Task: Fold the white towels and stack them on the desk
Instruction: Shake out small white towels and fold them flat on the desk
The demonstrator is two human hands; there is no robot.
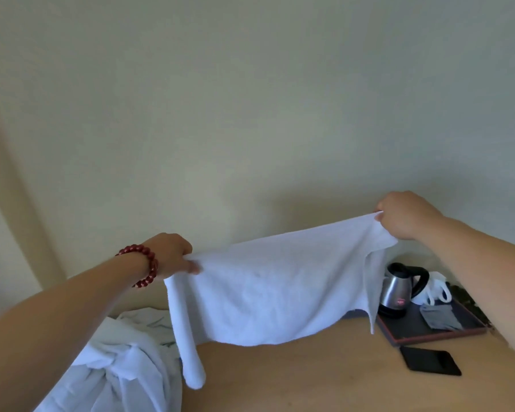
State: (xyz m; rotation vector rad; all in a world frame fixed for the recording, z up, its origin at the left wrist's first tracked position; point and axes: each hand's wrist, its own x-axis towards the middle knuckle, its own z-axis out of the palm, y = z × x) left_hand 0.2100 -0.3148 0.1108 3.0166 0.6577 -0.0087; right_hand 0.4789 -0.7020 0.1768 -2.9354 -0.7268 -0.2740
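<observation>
Towel (274, 289) held up in the air above the desk (324, 376), stretched between both hands, top edge sloping up toward 2 o'clock. Left hand (170, 255) clenched on the towel's left top corner, a red bead bracelet (144, 264) on that wrist. Right hand (405, 215) pinching the right top corner, higher than the left. Cloth sagging in the middle, lower hem hanging clear of the desktop; left end drooping in a long rolled tail toward 6 o'clock, its tip over the desk's near part; contact with the surface cannot be told. Right end hanging in a narrow point just beside the kettle (399, 289). Pile (122, 361) of crumpled white towels at 8 o'clock on the desk's left edge, unfolded. Tray (437, 331) at 4 o'clock, bearing the kettle, white cups (437, 288) and a grey cloth (440, 316). Phone (430, 360) flat on the desk just in front of the tray.
</observation>
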